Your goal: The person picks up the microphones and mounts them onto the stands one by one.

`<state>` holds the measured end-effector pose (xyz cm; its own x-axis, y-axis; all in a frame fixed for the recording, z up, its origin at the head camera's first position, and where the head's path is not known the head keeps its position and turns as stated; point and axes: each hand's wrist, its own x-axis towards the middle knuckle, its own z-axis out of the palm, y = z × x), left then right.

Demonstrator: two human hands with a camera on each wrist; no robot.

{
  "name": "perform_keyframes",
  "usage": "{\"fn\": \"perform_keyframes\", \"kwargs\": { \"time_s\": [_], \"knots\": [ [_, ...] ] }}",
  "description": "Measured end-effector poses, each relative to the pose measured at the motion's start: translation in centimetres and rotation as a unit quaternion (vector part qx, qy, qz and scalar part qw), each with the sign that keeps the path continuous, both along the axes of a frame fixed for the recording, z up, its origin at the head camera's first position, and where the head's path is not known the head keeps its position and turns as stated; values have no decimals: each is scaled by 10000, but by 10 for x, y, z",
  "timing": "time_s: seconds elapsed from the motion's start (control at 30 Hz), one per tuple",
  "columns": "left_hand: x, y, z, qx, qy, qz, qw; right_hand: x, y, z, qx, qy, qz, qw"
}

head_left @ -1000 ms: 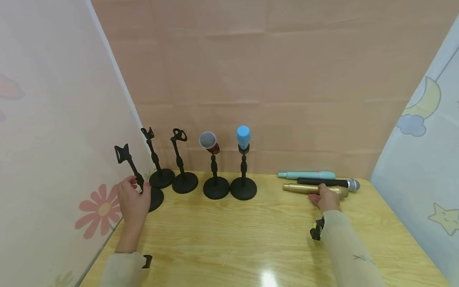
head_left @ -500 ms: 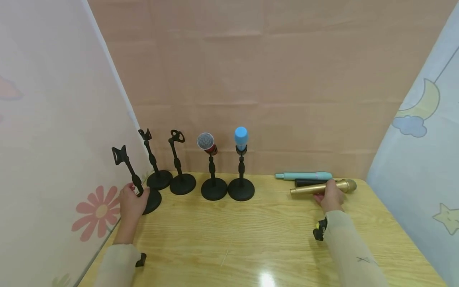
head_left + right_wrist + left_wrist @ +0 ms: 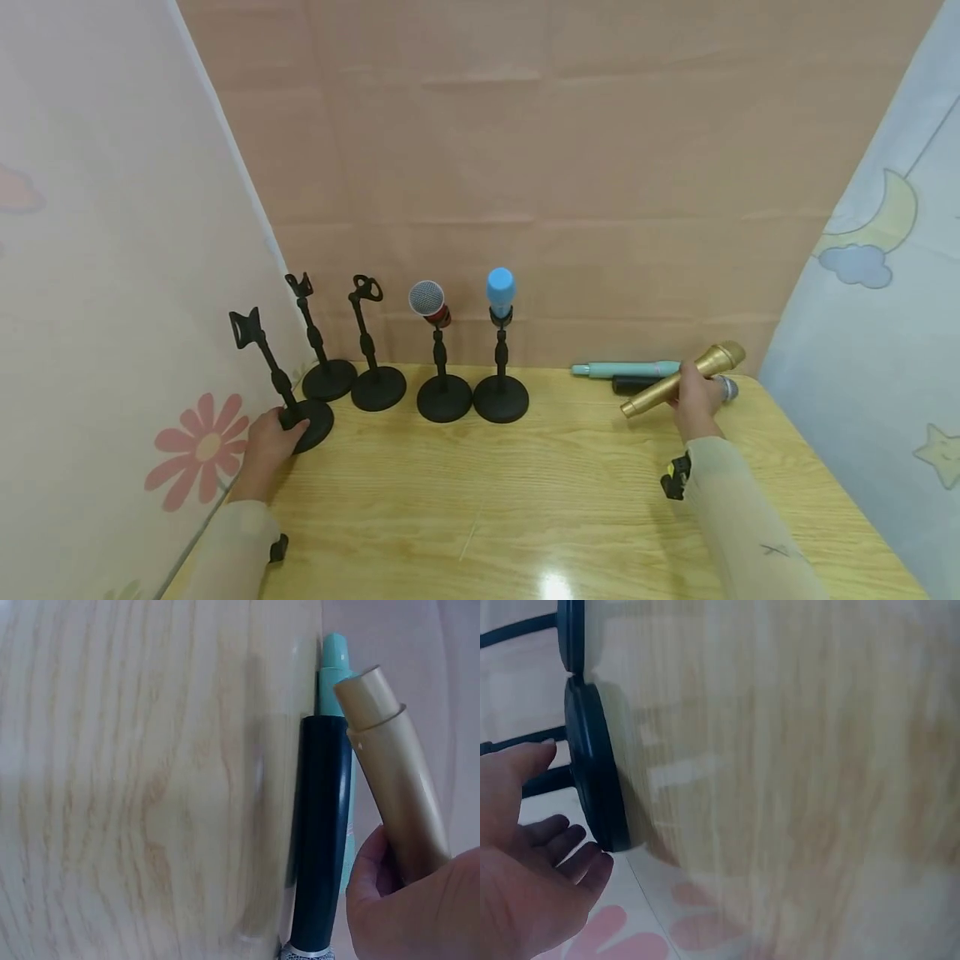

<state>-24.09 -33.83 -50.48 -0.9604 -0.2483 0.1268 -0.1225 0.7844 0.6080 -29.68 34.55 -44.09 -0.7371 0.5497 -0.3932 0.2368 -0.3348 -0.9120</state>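
Note:
My right hand (image 3: 697, 402) grips a gold microphone (image 3: 722, 357) by its handle, tilted with the head up to the right. Beneath it lie a black microphone (image 3: 322, 832) with a silver head and a mint-green microphone (image 3: 626, 369). At the left, my left hand (image 3: 267, 446) is beside the round base (image 3: 596, 769) of the front black microphone stand (image 3: 279, 379). In the left wrist view its fingers (image 3: 562, 844) are loosely bent and its thumb extends near the pole; whether they touch the stand cannot be told.
Two more bare stands (image 3: 327, 379) (image 3: 377, 387) stand behind. A red microphone (image 3: 429, 300) with a silver head and a blue microphone (image 3: 501, 290) sit in stands mid-table. A beige backdrop (image 3: 487, 167) and patterned side walls (image 3: 885, 333) surround the wooden table (image 3: 450, 500).
My right hand has lifted the gold microphone off the table and tilted its head upward. My left hand has slid down from the stand's pole towards its base.

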Motion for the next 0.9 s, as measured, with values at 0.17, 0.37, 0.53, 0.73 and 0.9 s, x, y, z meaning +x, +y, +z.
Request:
{"fn": "perform_keyframes", "kwargs": {
  "time_s": [0.17,0.37,0.53,0.73,0.9],
  "knots": [
    [3,-9,-6,-487,21,-493,9976,-2,0,3,-66,189,176,9996],
    [6,-7,0,-549,-155,-806,9951,-1,-1,8,-222,489,187,9984],
    [6,1,5,-663,-128,-1018,9925,-1,-3,11,140,514,375,9979],
    [6,6,1,-985,-341,-1104,9884,-4,-8,13,393,509,666,9957],
    [9,11,3,-1104,-468,-1099,9867,-5,-12,16,516,692,733,9936]
  ]
}}
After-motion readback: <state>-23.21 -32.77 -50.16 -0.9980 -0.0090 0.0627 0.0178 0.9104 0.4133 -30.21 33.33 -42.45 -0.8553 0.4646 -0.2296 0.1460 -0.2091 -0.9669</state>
